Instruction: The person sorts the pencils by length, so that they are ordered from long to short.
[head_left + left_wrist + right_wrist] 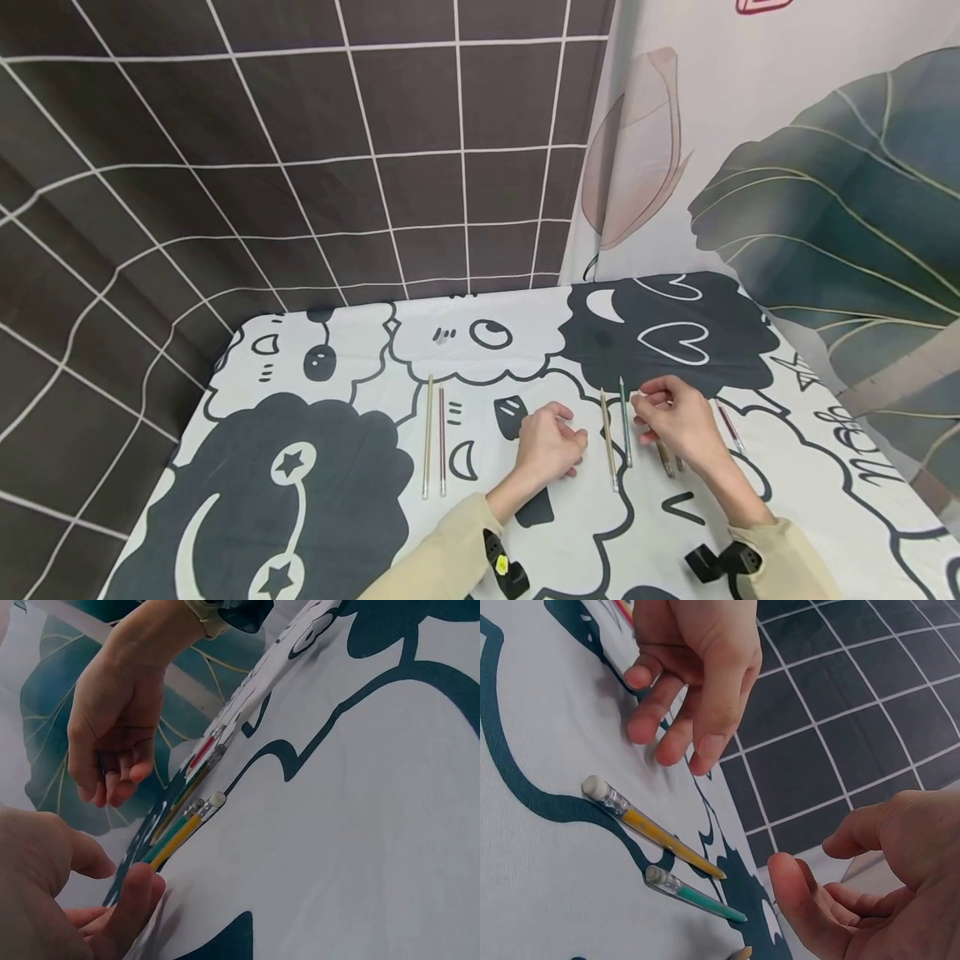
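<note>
My left hand hovers over the cloth just left of a yellow pencil and a green pencil, fingers loosely bent around nothing. To the right of that pair is my right hand; in the right wrist view its thumb and fingers stand apart with nothing between them. Both pencils lie side by side, their eraser ends toward me. Beneath the right hand, partly hidden by it, lies a brownish-gold pencil with another end beside it.
Farther left, a yellow pencil and a dark red pencil lie parallel. A red pencil lies right of the right hand. The patterned cloth ends at a dark grid curtain and a leaf-print curtain.
</note>
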A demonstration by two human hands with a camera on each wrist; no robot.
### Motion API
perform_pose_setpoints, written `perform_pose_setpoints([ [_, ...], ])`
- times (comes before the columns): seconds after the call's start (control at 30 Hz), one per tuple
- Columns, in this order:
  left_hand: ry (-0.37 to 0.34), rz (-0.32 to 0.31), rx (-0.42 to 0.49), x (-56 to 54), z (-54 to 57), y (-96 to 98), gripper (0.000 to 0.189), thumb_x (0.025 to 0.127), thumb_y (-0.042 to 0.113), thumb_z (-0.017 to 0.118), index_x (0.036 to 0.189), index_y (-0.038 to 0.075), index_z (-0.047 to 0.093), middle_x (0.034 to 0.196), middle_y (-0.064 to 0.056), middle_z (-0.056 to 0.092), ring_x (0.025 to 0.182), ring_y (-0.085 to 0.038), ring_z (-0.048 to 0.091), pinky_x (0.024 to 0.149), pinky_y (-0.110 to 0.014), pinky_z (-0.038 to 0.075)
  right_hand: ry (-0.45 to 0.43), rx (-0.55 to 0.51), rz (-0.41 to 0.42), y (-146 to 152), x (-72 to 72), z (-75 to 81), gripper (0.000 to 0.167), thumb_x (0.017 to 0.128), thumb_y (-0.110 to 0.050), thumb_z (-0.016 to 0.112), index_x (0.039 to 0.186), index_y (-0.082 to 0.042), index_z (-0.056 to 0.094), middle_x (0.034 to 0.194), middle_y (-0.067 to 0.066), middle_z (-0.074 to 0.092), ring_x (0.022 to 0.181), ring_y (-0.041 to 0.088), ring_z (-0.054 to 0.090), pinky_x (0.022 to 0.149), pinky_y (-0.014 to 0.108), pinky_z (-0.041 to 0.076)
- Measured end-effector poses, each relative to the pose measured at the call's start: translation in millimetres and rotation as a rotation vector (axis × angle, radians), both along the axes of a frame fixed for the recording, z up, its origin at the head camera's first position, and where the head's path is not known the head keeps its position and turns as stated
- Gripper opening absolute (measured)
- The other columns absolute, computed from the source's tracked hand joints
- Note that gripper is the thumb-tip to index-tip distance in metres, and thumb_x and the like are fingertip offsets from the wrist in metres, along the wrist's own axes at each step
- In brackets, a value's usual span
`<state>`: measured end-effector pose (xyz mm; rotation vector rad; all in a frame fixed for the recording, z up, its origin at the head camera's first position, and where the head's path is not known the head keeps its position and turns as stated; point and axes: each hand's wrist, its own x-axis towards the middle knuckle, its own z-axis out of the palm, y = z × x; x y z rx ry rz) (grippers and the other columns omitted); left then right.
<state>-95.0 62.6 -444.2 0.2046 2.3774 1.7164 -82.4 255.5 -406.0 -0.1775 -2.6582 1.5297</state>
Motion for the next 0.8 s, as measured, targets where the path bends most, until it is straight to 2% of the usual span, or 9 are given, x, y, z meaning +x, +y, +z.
perform_pose_setpoints([
  [0.1, -0.002, 0.009, 0.011, 1.1, -0.5, 2.5, 0.020, 0.085, -0.001, 0.069, 0.103, -0.004, 0.062, 0.065, 0.002, 0.060, 0.036, -0.008, 0.054, 0.038, -0.025, 0.046, -0.004, 0.008, 0.000, 1, 0.5, -0.8, 0.032, 0.095, -0.006, 0.063, 0.117, 0.015, 0.052, 0.090, 0.018, 0.062, 0.059, 0.020, 0.069, 0.054, 0.035, 0.056],
  [0.33, -0.011, 0.009, -0.003, 3.8, -1.7, 8.7, 0.020, 0.084, 0.000, 0.070, 0.102, -0.003, 0.062, 0.062, 0.005, 0.059, 0.035, -0.009, 0.054, 0.036, -0.024, 0.045, -0.024, 0.016, -0.022, 4, 2.3, -1.4, 0.034, 0.095, -0.008, 0.063, 0.117, 0.015, 0.051, 0.091, 0.018, 0.063, 0.061, 0.021, 0.069, 0.055, 0.034, 0.057],
  [0.6, 0.027, -0.019, -0.001, 5.1, -4.2, 15.1, 0.021, 0.083, -0.001, 0.069, 0.102, -0.004, 0.061, 0.059, 0.007, 0.059, 0.034, -0.005, 0.052, 0.036, -0.022, 0.043, -0.032, 0.015, -0.041, 10, 5.0, -2.0, 0.037, 0.095, -0.011, 0.063, 0.119, 0.014, 0.050, 0.092, 0.018, 0.062, 0.064, 0.024, 0.070, 0.056, 0.031, 0.056],
  [0.8, 0.034, -0.002, -0.025, 6.9, -4.5, 20.7, 0.022, 0.081, 0.001, 0.072, 0.101, -0.003, 0.062, 0.058, 0.009, 0.059, 0.034, -0.004, 0.052, 0.037, -0.019, 0.041, -0.032, 0.002, -0.040, 14, 8.1, -2.9, 0.036, 0.095, -0.007, 0.060, 0.120, 0.016, 0.049, 0.094, 0.020, 0.058, 0.068, 0.027, 0.071, 0.057, 0.032, 0.057],
])
